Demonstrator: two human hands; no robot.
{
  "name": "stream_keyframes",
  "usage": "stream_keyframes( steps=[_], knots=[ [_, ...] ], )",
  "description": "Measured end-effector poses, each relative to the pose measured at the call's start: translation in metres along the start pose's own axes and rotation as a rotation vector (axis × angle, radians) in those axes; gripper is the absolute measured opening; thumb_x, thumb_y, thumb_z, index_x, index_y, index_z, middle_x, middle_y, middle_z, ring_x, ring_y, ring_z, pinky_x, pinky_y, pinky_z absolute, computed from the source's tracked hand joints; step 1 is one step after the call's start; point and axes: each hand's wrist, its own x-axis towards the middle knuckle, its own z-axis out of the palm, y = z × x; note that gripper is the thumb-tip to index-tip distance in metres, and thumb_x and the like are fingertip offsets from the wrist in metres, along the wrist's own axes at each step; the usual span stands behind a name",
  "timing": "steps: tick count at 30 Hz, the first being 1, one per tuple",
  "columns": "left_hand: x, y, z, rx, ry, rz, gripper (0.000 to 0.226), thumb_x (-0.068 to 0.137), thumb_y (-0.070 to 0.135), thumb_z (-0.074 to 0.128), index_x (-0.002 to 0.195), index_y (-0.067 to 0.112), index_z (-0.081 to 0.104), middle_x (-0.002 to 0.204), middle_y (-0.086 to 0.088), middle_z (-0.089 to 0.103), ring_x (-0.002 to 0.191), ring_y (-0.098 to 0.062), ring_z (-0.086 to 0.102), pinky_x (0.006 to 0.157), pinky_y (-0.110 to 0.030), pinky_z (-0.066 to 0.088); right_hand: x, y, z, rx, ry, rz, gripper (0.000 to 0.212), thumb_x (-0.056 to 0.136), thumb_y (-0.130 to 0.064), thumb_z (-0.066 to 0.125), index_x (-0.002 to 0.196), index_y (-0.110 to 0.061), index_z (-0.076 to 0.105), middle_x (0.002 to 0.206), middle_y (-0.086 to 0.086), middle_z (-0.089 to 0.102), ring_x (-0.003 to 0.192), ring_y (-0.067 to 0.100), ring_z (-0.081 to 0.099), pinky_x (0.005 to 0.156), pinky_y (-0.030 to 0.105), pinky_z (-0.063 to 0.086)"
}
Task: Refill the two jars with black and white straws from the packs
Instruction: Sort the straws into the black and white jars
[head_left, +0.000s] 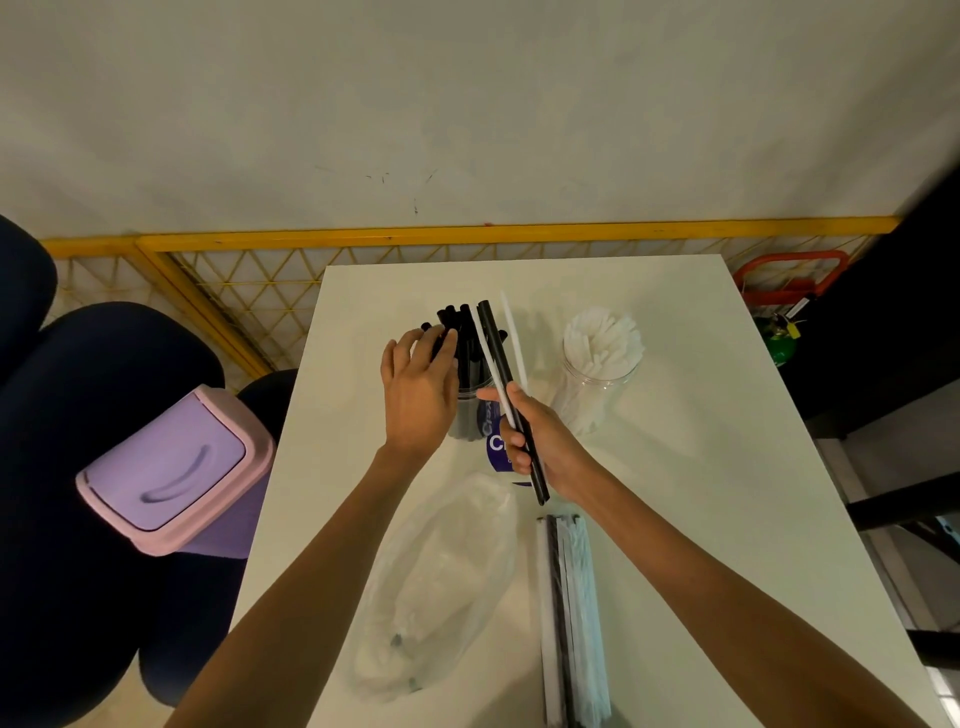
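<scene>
Black straw (511, 400) gripped in right hand (540, 441) at centre of frame, fingers curled round its lower half. Tilted, upper end toward top of frame, lower end sticking out below the palm. Same grip also pinches two thin white straws (492, 364), fanned out either side of the black one.

Left hand (418, 389) just left of centre, wide, fingers straight and spread. Fingertips touching the tops of the stored black straws (454, 319); holds nothing.

Black-straw jar (467, 415) upright between the two hands, partly hidden by the left palm. White-straw jar (597, 384) upright to the right of centre, packed with white straws, near the right hand but apart from it.

Purple-labelled pack (498, 449) lying behind the right hand's fingers, mostly covered. Clear plastic pack (441, 571) flat in lower centre, between the forearms. Loose bundle (571, 613) of white and black straws lower right of centre, under the right forearm line, running toward bottom edge.

All on white table (701, 467). Lilac bin (171, 467) with pink rim at left edge of table. Yellow mesh fence (249, 291) behind, upper left. Dark chairs (104, 364) at far left.
</scene>
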Motion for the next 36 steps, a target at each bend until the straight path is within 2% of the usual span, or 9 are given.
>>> stream_keyframes(
  steps=[3, 6, 10, 13, 16, 20, 24, 28, 36],
  knots=[
    [0.010, 0.010, -0.011, -0.094, 0.041, -0.081, 0.039, 0.094, 0.024, 0.037, 0.119, 0.006, 0.061, 0.114, -0.014, 0.062, 0.109, -0.033, 0.053, 0.091, -0.044, 0.042, 0.001, 0.000, 0.002, -0.017, -0.005, -0.018, 0.036, 0.097, -0.046, 0.034, 0.114, -0.027, 0.060, 0.048, -0.008, 0.035, 0.036, 0.004, 0.031, 0.036, 0.017, 0.028],
    [0.025, 0.027, -0.029, -0.364, 0.014, -0.276, 0.043, 0.096, 0.033, 0.036, 0.122, 0.008, 0.059, 0.111, -0.008, 0.064, 0.110, -0.027, 0.048, 0.086, -0.036, 0.043, -0.001, -0.001, 0.004, -0.016, -0.008, -0.025, 0.034, 0.097, -0.045, 0.037, 0.111, -0.026, 0.061, 0.049, -0.007, 0.035, 0.036, 0.004, 0.030, 0.036, 0.017, 0.028],
    [0.047, 0.040, -0.045, -0.682, -0.071, -0.559, 0.035, 0.093, 0.025, 0.054, 0.124, 0.008, 0.055, 0.093, 0.000, 0.062, 0.099, -0.019, 0.055, 0.084, -0.030, 0.045, -0.004, -0.002, 0.005, -0.004, -0.021, -0.021, 0.033, 0.097, -0.043, 0.037, 0.107, -0.022, 0.061, 0.050, -0.006, 0.036, 0.035, 0.004, 0.029, 0.035, 0.016, 0.027],
    [0.054, 0.036, -0.045, -0.768, -0.174, -0.665, 0.024, 0.088, 0.020, 0.061, 0.110, 0.009, 0.062, 0.088, -0.010, 0.065, 0.086, -0.025, 0.062, 0.085, -0.037, 0.051, -0.005, -0.003, 0.006, -0.006, -0.029, -0.017, 0.032, 0.097, -0.042, 0.038, 0.103, -0.020, 0.062, 0.050, -0.005, 0.035, 0.034, 0.004, 0.029, 0.035, 0.016, 0.027],
    [0.054, 0.035, -0.043, -0.779, -0.225, -0.687, 0.004, 0.085, 0.015, 0.063, 0.088, 0.014, 0.065, 0.087, -0.017, 0.068, 0.087, -0.035, 0.065, 0.084, -0.049, 0.052, -0.009, -0.004, 0.006, -0.031, -0.031, -0.019, 0.028, 0.097, -0.038, 0.042, 0.099, -0.018, 0.061, 0.048, -0.006, 0.036, 0.034, 0.003, 0.029, 0.035, 0.016, 0.026],
    [0.065, 0.037, -0.047, -0.802, -0.212, -0.746, 0.008, 0.084, 0.014, 0.064, 0.076, 0.014, 0.064, 0.074, -0.006, 0.063, 0.074, -0.022, 0.059, 0.081, -0.040, 0.051, -0.012, -0.003, 0.006, -0.083, -0.025, -0.010, 0.024, 0.097, -0.034, 0.045, 0.090, -0.016, 0.059, 0.045, -0.009, 0.036, 0.032, 0.003, 0.029, 0.035, 0.015, 0.026],
    [0.091, 0.033, -0.063, -0.790, -0.121, -0.672, 0.022, 0.088, 0.014, 0.059, 0.066, 0.021, 0.057, 0.069, -0.001, 0.061, 0.059, -0.012, 0.054, 0.068, -0.030, 0.046, -0.015, -0.001, 0.005, -0.115, -0.022, -0.014, 0.025, 0.097, -0.032, 0.046, 0.083, -0.015, 0.058, 0.044, -0.009, 0.034, 0.031, 0.003, 0.028, 0.034, 0.014, 0.024],
    [0.124, 0.024, -0.084, -0.814, 0.042, -0.597, 0.009, 0.093, 0.012, 0.053, 0.085, 0.011, 0.056, 0.079, -0.003, 0.061, 0.058, -0.009, 0.058, 0.052, -0.021, 0.047, -0.016, 0.000, 0.001, -0.090, 0.001, -0.010, 0.026, 0.097, -0.032, 0.045, 0.079, -0.016, 0.057, 0.042, -0.011, 0.032, 0.031, 0.001, 0.025, 0.031, 0.012, 0.021],
    [0.133, 0.022, -0.128, -0.781, 0.491, -0.283, 0.010, 0.096, 0.017, 0.043, 0.104, 0.013, 0.045, 0.080, 0.001, 0.063, 0.078, -0.020, 0.066, 0.056, -0.029, 0.053, -0.011, 0.004, -0.011, 0.097, 0.144, 0.091, 0.044, 0.098, -0.044, 0.031, 0.070, -0.015, 0.050, 0.037, -0.009, 0.028, 0.029, 0.003, 0.019, 0.030, 0.014, 0.014]
  ],
)
